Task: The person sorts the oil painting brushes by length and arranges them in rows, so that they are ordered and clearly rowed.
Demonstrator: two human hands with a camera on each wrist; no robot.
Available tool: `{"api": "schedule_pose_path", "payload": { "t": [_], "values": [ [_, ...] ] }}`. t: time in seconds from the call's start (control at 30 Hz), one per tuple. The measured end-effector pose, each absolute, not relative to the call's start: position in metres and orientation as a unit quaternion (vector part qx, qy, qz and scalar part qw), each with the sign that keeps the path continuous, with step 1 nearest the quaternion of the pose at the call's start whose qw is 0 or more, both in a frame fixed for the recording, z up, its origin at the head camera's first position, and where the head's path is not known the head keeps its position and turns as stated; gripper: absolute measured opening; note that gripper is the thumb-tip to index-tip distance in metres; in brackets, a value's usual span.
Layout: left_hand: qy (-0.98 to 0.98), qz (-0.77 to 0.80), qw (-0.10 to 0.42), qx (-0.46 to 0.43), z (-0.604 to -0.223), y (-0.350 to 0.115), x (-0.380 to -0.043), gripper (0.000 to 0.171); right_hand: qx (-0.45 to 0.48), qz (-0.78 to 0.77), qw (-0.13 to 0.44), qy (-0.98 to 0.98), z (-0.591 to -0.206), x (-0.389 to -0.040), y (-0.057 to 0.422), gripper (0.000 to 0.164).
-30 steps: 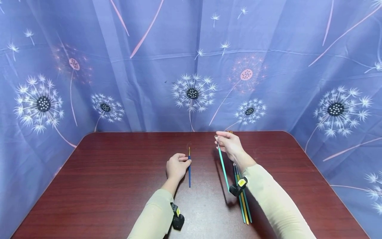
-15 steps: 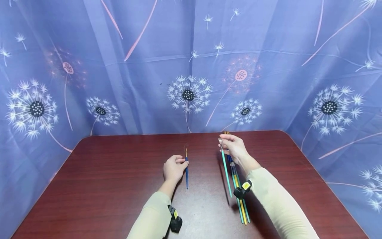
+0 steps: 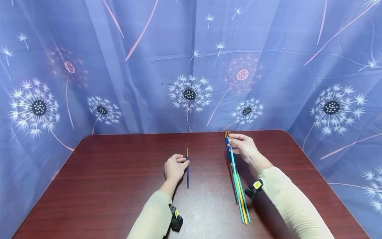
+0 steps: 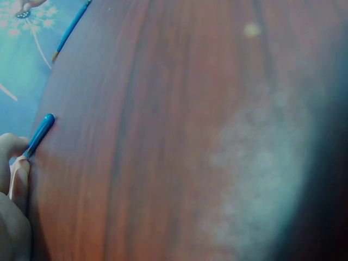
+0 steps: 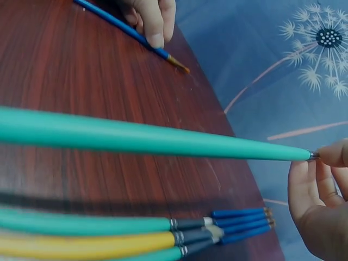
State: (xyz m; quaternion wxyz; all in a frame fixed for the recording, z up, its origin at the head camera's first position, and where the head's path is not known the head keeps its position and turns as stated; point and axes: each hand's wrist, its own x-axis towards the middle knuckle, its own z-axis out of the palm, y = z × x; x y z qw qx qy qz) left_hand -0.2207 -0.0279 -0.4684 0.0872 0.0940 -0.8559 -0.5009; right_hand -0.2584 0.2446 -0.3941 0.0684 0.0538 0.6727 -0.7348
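Note:
My left hand (image 3: pixel 175 168) pinches a slim blue paintbrush (image 3: pixel 188 177) with a brown-tipped head, its bristles pointing to the far edge. In the right wrist view those fingers meet near its metal collar. Toward the far right, my right hand (image 3: pixel 247 149) pinches a turquoise paintbrush (image 5: pixel 163 138) by its head end, the long handle slanting back toward me. Below this brush lie other paintbrushes: a yellow-handled one (image 5: pixel 87 244), two turquoise-handled ones beside it, and several short blue ones (image 5: pixel 242 223) at the far end. My right fingers hide most of the held brush's bristles.
The dark red wood-grain table (image 3: pixel 119 186) ends at a rounded far edge. Behind and along the sides hangs a blue curtain (image 3: pixel 143 83) printed with dandelions. Each wrist wears a small black camera, such as the right wrist camera (image 3: pixel 253 189).
My right hand has moved right with the turquoise paintbrush, from left of the row to over the brushes. My left hand keeps its hold on the blue paintbrush. The head view has shifted slightly.

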Motion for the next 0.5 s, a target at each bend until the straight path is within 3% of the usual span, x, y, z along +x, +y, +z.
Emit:
{"api": "schedule_pose_path", "payload": {
  "t": [0.23, 0.4, 0.5],
  "values": [
    [-0.856, -0.501, 0.084, 0.1, -0.469, -0.027, -0.221, 0.031, 0.045, -0.737, 0.075, 0.67, -0.395, -0.253, 0.259, 0.04],
    [-0.857, -0.5, 0.085, 0.094, -0.468, -0.026, -0.22, 0.031, 0.049, -0.732, 0.077, 0.675, -0.397, -0.249, 0.272, 0.02],
    [-0.858, -0.498, 0.088, 0.091, -0.468, -0.027, -0.221, 0.03, 0.048, -0.73, 0.079, 0.678, -0.399, -0.246, 0.279, 0.019]
  ]
}}
